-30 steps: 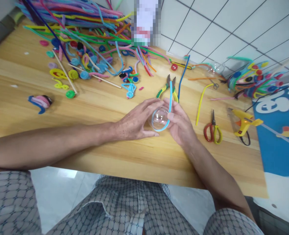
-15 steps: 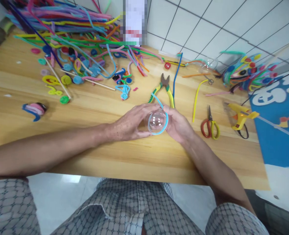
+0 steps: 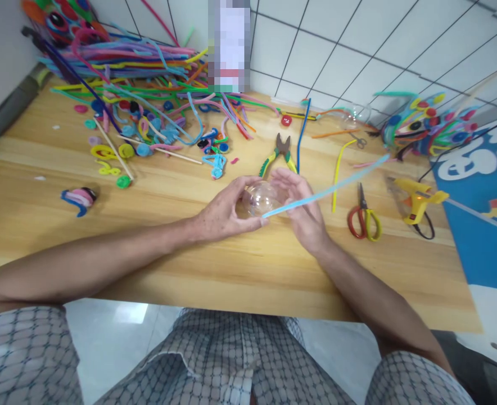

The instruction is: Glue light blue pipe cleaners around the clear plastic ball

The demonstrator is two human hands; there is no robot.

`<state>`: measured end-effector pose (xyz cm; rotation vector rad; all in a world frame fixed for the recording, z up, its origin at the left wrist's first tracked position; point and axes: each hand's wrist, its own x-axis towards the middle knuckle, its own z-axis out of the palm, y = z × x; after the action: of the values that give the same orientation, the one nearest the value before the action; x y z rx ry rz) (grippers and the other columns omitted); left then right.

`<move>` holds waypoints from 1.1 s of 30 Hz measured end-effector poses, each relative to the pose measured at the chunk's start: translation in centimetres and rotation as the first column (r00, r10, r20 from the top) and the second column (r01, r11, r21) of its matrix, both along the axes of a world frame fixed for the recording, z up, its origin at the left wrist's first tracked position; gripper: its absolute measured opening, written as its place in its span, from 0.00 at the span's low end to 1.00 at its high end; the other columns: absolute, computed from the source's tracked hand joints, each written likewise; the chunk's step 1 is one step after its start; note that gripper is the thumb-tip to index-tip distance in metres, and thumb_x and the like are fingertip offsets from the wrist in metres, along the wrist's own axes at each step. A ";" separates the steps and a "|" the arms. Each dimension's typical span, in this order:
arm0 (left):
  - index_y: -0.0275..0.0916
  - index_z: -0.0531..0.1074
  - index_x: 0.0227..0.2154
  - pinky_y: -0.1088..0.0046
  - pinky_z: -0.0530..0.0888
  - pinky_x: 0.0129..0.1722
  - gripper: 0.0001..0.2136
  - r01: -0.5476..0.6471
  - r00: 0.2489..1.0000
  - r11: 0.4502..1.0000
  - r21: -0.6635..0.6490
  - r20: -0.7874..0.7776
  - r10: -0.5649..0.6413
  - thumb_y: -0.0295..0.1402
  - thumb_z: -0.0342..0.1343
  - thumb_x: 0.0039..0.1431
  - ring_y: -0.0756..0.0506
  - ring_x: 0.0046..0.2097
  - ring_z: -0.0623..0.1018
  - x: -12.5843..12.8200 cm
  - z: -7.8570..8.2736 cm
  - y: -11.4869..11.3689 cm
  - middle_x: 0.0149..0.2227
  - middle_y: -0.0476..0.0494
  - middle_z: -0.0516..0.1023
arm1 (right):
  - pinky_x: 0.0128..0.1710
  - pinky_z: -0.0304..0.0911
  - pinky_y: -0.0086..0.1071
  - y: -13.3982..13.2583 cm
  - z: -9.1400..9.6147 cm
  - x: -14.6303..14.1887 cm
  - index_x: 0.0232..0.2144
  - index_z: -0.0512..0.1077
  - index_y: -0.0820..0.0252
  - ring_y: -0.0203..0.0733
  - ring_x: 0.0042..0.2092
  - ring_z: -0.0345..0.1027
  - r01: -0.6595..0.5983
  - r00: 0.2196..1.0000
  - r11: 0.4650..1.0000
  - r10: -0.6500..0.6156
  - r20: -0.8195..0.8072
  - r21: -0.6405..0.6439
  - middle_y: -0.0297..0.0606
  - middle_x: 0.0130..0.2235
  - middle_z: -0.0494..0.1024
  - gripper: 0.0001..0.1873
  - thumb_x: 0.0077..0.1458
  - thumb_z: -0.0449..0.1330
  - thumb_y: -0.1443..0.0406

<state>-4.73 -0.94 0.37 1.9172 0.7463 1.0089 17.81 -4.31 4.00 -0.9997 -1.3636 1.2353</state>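
My left hand (image 3: 218, 211) curls about the clear ball (image 3: 260, 198), fingers on the far side, thumb on the near, its tip at the end of a light blue pipe cleaner (image 3: 328, 192). My right hand (image 3: 307, 216) is loosely spread on the ball's right; the pipe cleaner crosses it, though I can't tell whether I'm pinching it. The ball looks light, slick and crackable: I'd cradle its middle, not squeeze. The fuzzy strand should bend easily and spring; best held near its end. Beyond lie pliers (image 3: 283, 149) far, scissors (image 3: 362, 206) right, a glue gun (image 3: 417, 201) farther right.
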 end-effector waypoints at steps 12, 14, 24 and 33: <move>0.40 0.66 0.70 0.49 0.78 0.66 0.36 0.052 0.994 0.999 0.005 -0.096 -0.051 0.51 0.68 0.66 0.33 0.64 0.81 0.4 0.6 0.0 0.67 0.29 0.78 | 0.67 0.74 0.51 0.2 0.0 -0.9 0.44 0.82 0.47 0.52 0.66 0.75 0.085 0.996 0.994 -0.087 -0.018 -0.074 0.38 0.62 0.80 0.26 0.48 0.82 0.46; 0.40 0.66 0.70 0.50 0.79 0.65 0.36 0.051 0.993 0.998 0.028 -0.104 -0.048 0.52 0.68 0.66 0.33 0.63 0.82 0.6 0.5 -0.1 0.67 0.30 0.78 | 0.67 0.73 0.50 0.3 -0.1 -1.1 0.40 0.83 0.48 0.52 0.65 0.75 0.081 0.996 0.994 -0.084 -0.026 -0.075 0.37 0.60 0.82 0.22 0.49 0.82 0.47; 0.44 0.59 0.76 0.42 0.72 0.73 0.46 0.154 0.988 0.976 0.156 -0.055 -0.148 0.54 0.72 0.62 0.29 0.74 0.73 0.3 -0.7 0.7 0.76 0.27 0.68 | 0.62 0.73 0.41 1.1 -1.8 -1.5 0.36 0.83 0.49 0.45 0.55 0.78 0.120 0.990 0.991 -0.124 -0.060 -0.066 0.33 0.51 0.85 0.17 0.54 0.78 0.47; 0.44 0.58 0.77 0.41 0.72 0.73 0.43 0.202 0.971 0.973 0.116 -0.154 -0.183 0.50 0.70 0.65 0.29 0.72 0.75 -0.8 -0.7 1.1 0.74 0.28 0.70 | 0.61 0.71 0.38 1.7 -1.5 -1.5 0.35 0.82 0.51 0.43 0.52 0.79 0.131 0.985 0.989 -0.137 -0.101 -0.064 0.34 0.49 0.85 0.19 0.52 0.79 0.47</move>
<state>-5.49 0.14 -0.36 2.1469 0.5699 0.8248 16.26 -2.59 2.46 -1.0348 -1.1665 1.2142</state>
